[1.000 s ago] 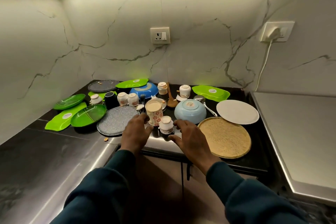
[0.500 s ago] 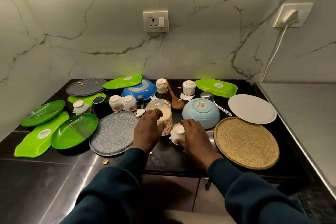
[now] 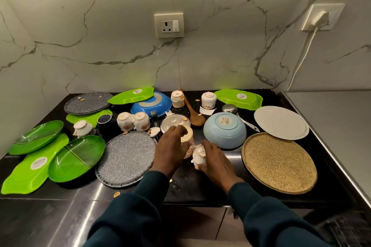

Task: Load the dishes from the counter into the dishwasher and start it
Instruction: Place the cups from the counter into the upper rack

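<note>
While both hands work among upturned dishes on the black surface [image 3: 192, 190], the left hand [image 3: 170, 151] curls its fingers round a cream mug [image 3: 187, 140] with a red floral print, and the right hand [image 3: 215, 161] pinches a small white cup [image 3: 199, 155] whose base stamp is too blurred to read. Stickers mark the glossy green trays [image 3: 30, 168] and the pale blue bowl [image 3: 224, 130], their print illegible. A speckled grey plate [image 3: 124, 158] lies left, a woven round mat [image 3: 279, 163] right. Compared with half a second ago, the cup is tilted further and the mug sits deeper in the grip.
</note>
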